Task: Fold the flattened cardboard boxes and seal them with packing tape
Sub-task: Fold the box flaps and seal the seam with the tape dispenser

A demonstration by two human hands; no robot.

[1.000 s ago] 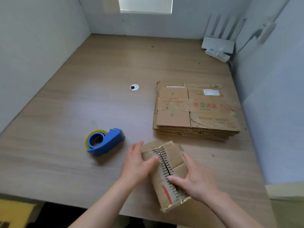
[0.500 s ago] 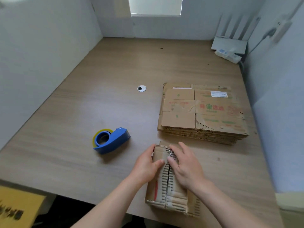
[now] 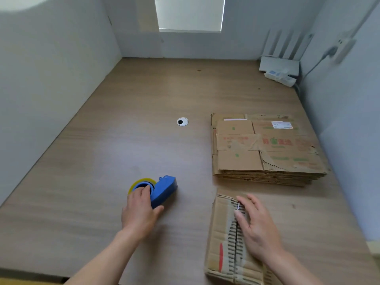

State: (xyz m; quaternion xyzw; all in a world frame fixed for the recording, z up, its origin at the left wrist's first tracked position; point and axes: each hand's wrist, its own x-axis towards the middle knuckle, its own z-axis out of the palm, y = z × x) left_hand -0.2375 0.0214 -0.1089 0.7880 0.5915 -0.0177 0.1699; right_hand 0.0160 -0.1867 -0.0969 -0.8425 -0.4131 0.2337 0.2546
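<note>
Head view: L hand curls round dispenser near table front edge; R hand, fingers flat, presses box closed, seam running front-to-back, right of dispenser.

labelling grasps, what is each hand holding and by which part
Left hand grips the tape dispenser at its roll end. Right hand holds nothing; it presses flat on the folded box.

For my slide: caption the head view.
Left hand grips tape dispenser; right hand presses folded box flaps flat.
</note>
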